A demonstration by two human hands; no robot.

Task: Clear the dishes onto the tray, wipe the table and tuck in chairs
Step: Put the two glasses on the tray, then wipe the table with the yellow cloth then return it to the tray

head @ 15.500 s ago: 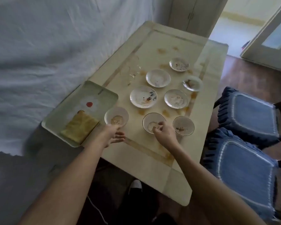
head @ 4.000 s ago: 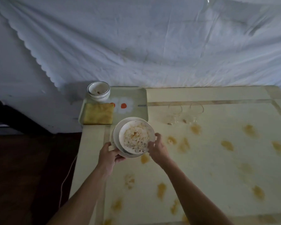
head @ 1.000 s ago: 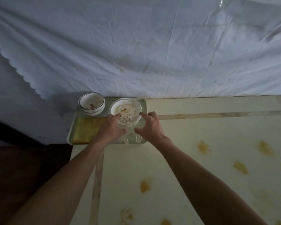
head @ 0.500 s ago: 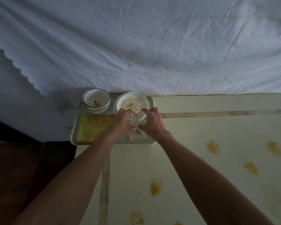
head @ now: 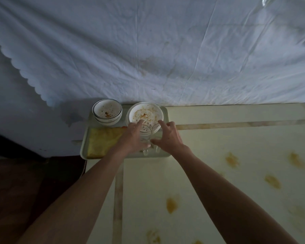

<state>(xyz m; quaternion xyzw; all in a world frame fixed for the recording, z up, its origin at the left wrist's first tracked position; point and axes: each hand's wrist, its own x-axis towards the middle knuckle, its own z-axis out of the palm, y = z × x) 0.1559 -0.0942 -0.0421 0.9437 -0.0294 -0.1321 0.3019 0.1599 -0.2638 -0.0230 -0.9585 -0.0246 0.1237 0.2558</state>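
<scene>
I see both arms stretched forward over the table [head: 218,173]; the left hand [head: 133,138] wraps one clear glass [head: 145,133], the right hand [head: 167,138] hovers spread beside the other on the tray [head: 84,148].

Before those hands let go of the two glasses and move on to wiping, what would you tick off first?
1. Glasses standing on the tray: cannot tell, they are clear and partly hidden by the hands.
2. Left hand and right hand free to withdraw: cannot tell, their grip is unclear.
3. Stacked plates on the tray: ok.
4. Stacked bowls on the tray: ok, though at its far left corner.
5. Yellow cloth reachable for wiping: ok, beside the left hand.
6. Table clean: not ok, orange stains remain.
</scene>
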